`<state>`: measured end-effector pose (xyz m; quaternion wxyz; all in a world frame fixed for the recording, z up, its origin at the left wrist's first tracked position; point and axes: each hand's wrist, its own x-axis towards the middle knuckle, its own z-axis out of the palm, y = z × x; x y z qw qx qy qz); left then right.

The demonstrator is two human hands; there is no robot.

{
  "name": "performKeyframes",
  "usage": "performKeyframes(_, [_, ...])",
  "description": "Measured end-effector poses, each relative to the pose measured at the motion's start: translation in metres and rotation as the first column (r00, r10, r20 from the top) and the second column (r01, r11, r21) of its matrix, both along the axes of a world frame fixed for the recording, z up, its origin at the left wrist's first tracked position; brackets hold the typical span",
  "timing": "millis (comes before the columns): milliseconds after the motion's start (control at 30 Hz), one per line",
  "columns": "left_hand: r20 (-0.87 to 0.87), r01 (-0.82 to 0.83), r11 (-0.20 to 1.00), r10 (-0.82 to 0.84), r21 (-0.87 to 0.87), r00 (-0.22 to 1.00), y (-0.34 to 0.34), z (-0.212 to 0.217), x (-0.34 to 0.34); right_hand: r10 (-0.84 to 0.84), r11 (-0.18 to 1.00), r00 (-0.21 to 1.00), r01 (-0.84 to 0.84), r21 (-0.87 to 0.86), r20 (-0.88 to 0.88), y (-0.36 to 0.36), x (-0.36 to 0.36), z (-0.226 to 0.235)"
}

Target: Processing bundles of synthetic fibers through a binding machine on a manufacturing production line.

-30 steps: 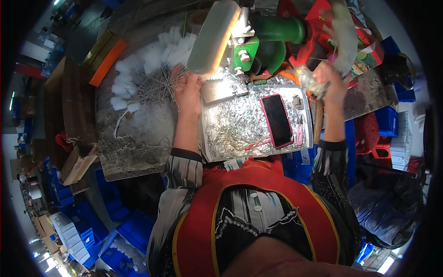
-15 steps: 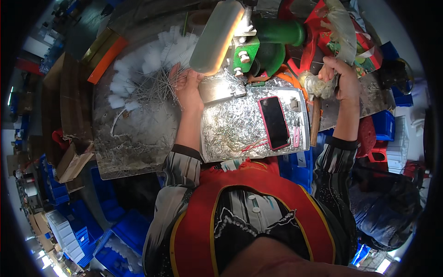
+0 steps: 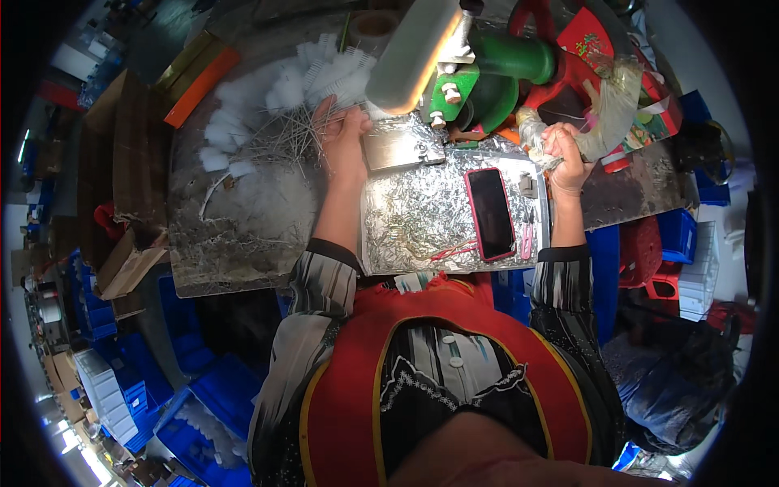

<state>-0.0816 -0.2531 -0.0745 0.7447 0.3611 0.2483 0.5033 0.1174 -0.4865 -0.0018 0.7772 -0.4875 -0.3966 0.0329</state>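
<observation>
A pile of white brushes with thin wire stems [image 3: 284, 134] lies on the left of the worktable. My left hand [image 3: 345, 142] is at the stem ends, beside a metal block [image 3: 402, 150] under the green press [image 3: 454, 96]. Its fingers are curled together; whatever is between them is too small to make out. My right hand [image 3: 568, 162] is closed around the end of a lever handle wrapped in pale, shiny film [image 3: 617, 109], right of the press. A foil-covered board [image 3: 410, 215] lies between my forearms.
On the board rest a red-cased phone [image 3: 490, 215], a small grey block [image 3: 527, 185] and pink-handled snips [image 3: 527, 241]. A lit lamp [image 3: 414, 61] hangs over the press. A cardboard box [image 3: 134, 162] stands left; blue bins [image 3: 677, 235] sit beyond the table's right edge.
My right hand has moved left and closed on the wrapped handle, which has swung to a different angle. The wooden stick below it no longer shows. My left hand stays by the metal block.
</observation>
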Motion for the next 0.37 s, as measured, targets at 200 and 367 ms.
performKeyframes(200, [-0.323, 0.097, 0.979, -0.035, 0.180, 0.946, 0.017, -0.002, -0.028, -0.140, 0.988, 0.963, 0.121, -0.095, -0.231, 0.001, -0.013, 0.010])
performKeyframes(367, [-0.501, 0.149, 0.985, -0.088, 0.083, 0.861, 0.018, 0.000, -0.046, -0.156, 0.986, 0.920, 0.125, -0.107, -0.359, -0.005, -0.006, 0.018])
